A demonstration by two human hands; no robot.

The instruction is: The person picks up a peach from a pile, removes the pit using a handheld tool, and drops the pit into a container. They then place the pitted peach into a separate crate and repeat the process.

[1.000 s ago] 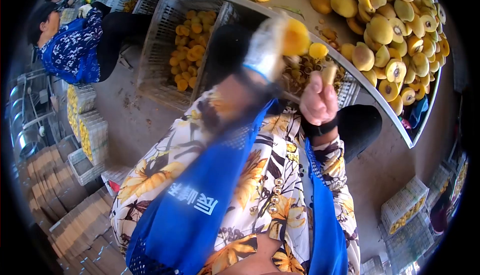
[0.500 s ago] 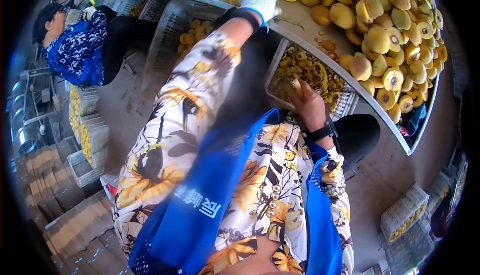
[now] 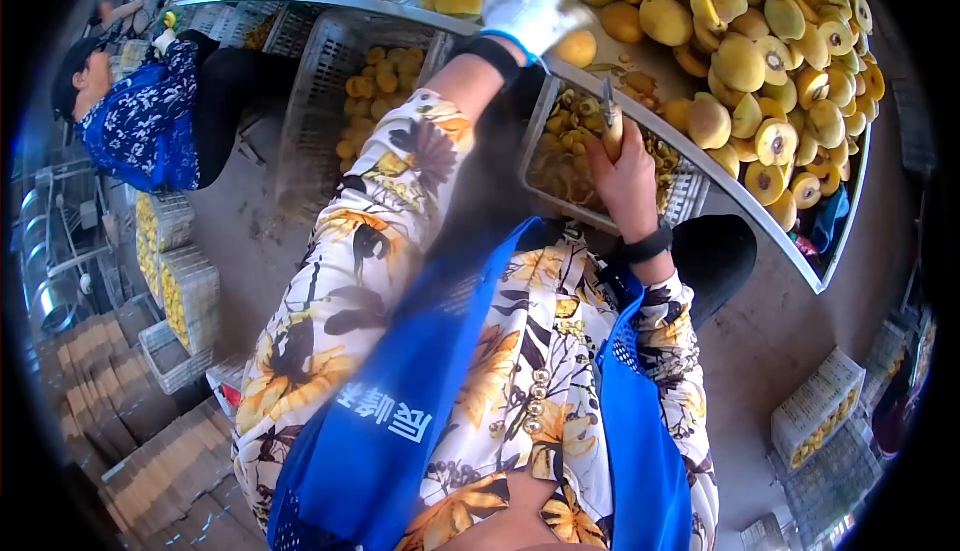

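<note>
My left hand (image 3: 535, 19), in a white glove with a blue cuff, reaches over the table edge. Its fingers are blurred and closed over a yellow peach (image 3: 577, 49), which shows just below them. Bare, my right hand (image 3: 628, 176) is wrapped round the pale wooden handle of a small knife (image 3: 611, 116), its narrow metal blade pointing up toward the table. Beneath that hand is a crate of peach scraps (image 3: 560, 166). A heap of halved yellow peaches (image 3: 740, 61) covers the table's right part.
The metal-edged table (image 3: 745, 186) curves across in front of me. A crate of peach pieces (image 3: 310, 116) stands left of my legs. Another person (image 3: 150, 111) sits at far left. Stacked crates (image 3: 190, 291) and flattened cardboard (image 3: 180, 461) lie left; another crate (image 3: 818, 406) stands right.
My left hand has shifted right and slightly down, and a peach now shows at its fingers. My right hand has risen and turned, bringing the knife blade up into view.
</note>
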